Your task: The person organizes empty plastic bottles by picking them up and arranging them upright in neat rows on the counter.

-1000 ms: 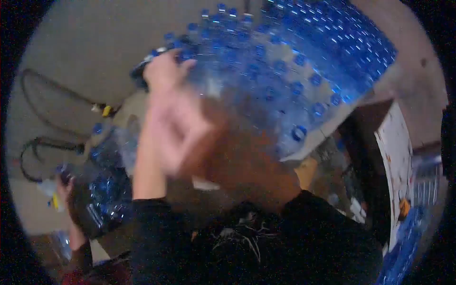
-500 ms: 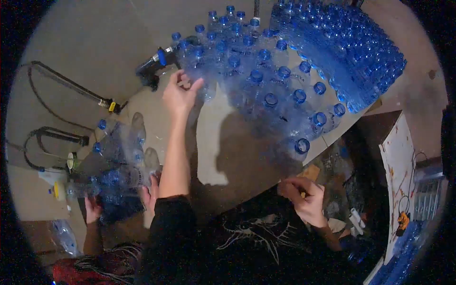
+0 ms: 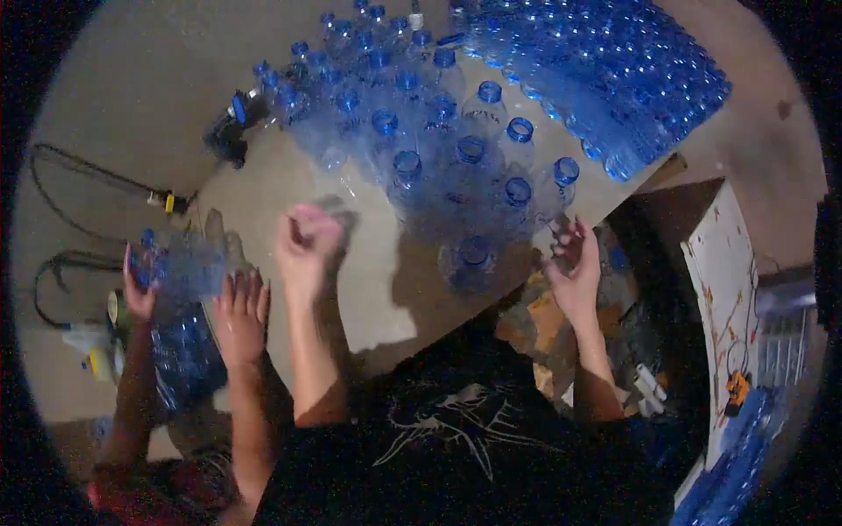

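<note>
My left hand (image 3: 307, 241) is over the bare part of the table (image 3: 368, 263), below the bottle group; its curled fingers are smeared by motion. At the table's right edge, my right hand (image 3: 574, 276) has its fingers bent and apart, with nothing visible between them. Its fingertips are close to the lower part of a blue-necked bottle (image 3: 566, 171). Many clear bottles with blue necks stand in a loose group, including one (image 3: 474, 254) near the front edge and another (image 3: 407, 167) nearer my left hand.
A dense block of blue bottles (image 3: 614, 79) lies at the upper right. At the left, a co-worker's hands (image 3: 241, 320) are around clear bottles (image 3: 189, 263). Hoses (image 3: 105, 175) and a black fitting (image 3: 230, 140) are beyond. A white panel (image 3: 724, 307) stands at the right.
My left hand has moved down, away from the bottles. My right hand has risen to the table's right edge and its fingers have spread. The co-worker's hands have moved up; the view has shifted.
</note>
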### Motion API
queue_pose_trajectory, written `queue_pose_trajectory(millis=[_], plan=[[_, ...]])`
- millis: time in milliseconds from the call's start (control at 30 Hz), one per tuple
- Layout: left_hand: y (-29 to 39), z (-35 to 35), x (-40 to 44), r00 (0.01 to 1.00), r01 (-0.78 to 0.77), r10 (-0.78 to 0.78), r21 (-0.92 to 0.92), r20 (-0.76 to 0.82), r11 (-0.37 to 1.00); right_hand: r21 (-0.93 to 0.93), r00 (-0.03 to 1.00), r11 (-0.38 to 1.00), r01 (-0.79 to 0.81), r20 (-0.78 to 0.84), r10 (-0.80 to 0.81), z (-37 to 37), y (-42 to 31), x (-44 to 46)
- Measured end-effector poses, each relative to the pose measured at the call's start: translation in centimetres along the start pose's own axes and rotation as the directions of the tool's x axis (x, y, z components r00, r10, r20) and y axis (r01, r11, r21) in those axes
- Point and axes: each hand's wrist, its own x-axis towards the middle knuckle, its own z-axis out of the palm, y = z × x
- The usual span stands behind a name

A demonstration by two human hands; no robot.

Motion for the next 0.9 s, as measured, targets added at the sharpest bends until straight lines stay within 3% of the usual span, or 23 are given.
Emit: queue_pose_trajectory(millis=[33,100,133,267,367,400,433,500,533,600,667,733,800,833,867,900], plan=[[0.8,1.6,-4.0,0.986,0.143,-0.127,-0.160,0.105,0.977,-0.050,0.997,0.998,0.048,0.069,-0.045,-0.4,0.6,0.9],[0.1,4.5,-10.6,0.983,-0.110,0.061,0.293,0.173,0.950,-0.124,0.968,0.978,0.166,0.208,-0.138,-0.6,1.6,2.8],[0.4,6.8,-12.6,0.987,-0.133,0.087,0.397,0.133,0.908,0.067,0.955,0.989,0.129,0.260,-0.143,-0.8,2.7,3.5],[-1.3,11.0,-14.5,0.994,-0.071,0.104,0.613,-0.018,0.787,0.029,0.946,0.994,0.109,0.305,-0.112,-0.6,4.4,4.4],[-2.4,12.1,-14.0,0.980,-0.062,0.162,0.586,-0.120,0.808,0.027,0.937,1.000,-0.010,0.348,0.000,-0.8,4.6,4.6],[-5.1,11.6,-13.5,0.969,-0.130,0.211,0.460,-0.128,0.878,-0.013,0.940,0.999,-0.053,0.337,0.054,-1.0,4.1,4.4],[-4.7,11.8,-13.6,0.978,-0.072,0.148,0.433,-0.145,0.899,-0.050,0.939,0.995,-0.090,0.329,0.102,-1.0,3.9,4.1],[-3.5,11.6,-13.2,0.986,0.023,0.038,0.355,-0.164,0.935,-0.227,0.943,0.919,0.323,0.164,-0.290,-1.8,5.1,3.3],[-3.0,10.6,-13.2,0.976,-0.005,0.083,0.355,-0.203,0.935,-0.270,0.914,0.873,0.407,0.112,-0.391,-2.6,4.0,2.5],[-2.2,8.5,-13.4,0.950,-0.060,0.164,0.361,-0.266,0.931,-0.135,0.904,0.920,0.368,0.286,-0.319,-3.1,-2.2,-0.2],[-0.1,4.5,-13.2,0.803,-0.044,0.204,0.286,-0.560,0.957,0.047,0.788,0.963,0.265,0.565,-0.245,-0.1,-7.2,-2.4],[3.8,-1.9,-12.1,0.543,0.074,0.419,0.538,-0.728,0.840,0.246,0.682,0.942,0.230,0.649,-0.336,6.5,-9.3,-4.0],[2.3,-11.0,-10.1,0.385,0.002,0.594,0.644,-0.707,0.765,0.293,0.643,0.836,0.465,0.537,-0.546,16.1,-12.4,-4.1],[1.1,-14.6,-8.0,0.336,0.032,0.597,0.642,-0.729,0.766,-0.108,0.580,0.819,0.563,0.759,-0.298,20.0,-17.3,-2.9],[3.3,-15.5,-6.8,0.306,0.206,0.602,0.668,-0.738,0.715,0.158,0.553,0.771,0.616,0.611,-0.567,24.3,-20.1,-2.4],[3.9,-17.8,-5.7,0.382,0.337,0.563,0.677,-0.733,0.654,0.315,0.499,0.688,0.654,0.503,-0.705,27.6,-23.1,-2.2]])
